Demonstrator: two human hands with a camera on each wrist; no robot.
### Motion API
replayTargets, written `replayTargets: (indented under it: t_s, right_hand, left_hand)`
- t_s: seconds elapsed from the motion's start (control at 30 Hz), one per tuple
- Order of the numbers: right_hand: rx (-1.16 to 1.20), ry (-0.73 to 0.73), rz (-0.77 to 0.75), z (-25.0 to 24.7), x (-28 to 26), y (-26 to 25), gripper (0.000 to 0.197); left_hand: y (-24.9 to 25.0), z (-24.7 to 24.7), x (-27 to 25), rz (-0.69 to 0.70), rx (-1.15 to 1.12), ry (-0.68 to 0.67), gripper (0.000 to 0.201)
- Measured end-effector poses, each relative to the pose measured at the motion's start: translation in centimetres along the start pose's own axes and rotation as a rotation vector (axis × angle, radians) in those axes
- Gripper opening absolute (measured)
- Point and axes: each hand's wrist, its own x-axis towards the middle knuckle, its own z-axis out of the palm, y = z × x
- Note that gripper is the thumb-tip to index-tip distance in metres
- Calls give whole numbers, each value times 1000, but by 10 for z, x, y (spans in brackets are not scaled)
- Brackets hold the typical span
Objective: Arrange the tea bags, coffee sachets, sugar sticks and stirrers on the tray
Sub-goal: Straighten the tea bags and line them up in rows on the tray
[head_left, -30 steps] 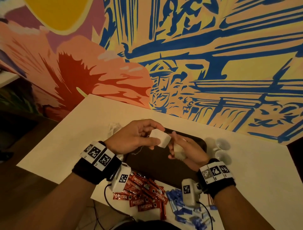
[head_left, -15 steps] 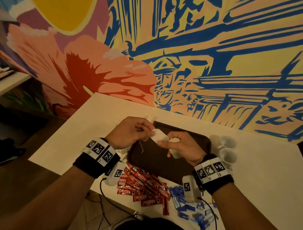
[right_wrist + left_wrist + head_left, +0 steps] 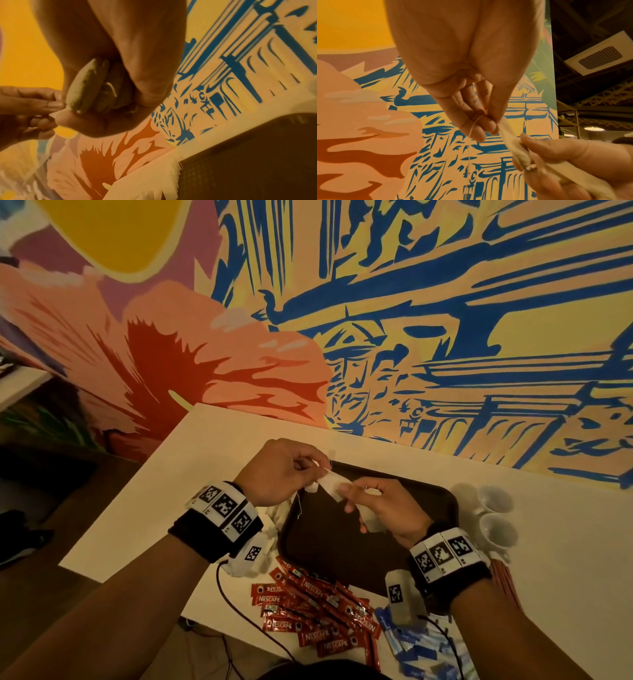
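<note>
Above the tray (image 3: 342,559): tea bag (image 3: 330,486), long side running left to right.
Left hand (image 3: 277,470): pinches its left end.
Right hand (image 3: 383,508): pinches its right end, gripping more bags.

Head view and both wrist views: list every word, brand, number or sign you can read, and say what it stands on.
"NESCAFE": on the red coffee sachets heaped on the table in front of the tray.
Smaller print on those sachets: too small to read.
Blue sugar sticks: print blurred.
Wristband markers: square coded patterns, no words.
</note>
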Motion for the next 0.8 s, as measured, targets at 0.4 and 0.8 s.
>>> replayTargets:
  t_s: [0.4, 0.8]
  right_hand:
    - [328, 198, 395, -4, 30, 20, 55]
    - [469, 250, 492, 14, 49, 39, 10]
  left_hand:
    - [-109, -1, 92, -114, 313, -90, 9]
    - [-199, 54, 146, -285, 614, -540, 26]
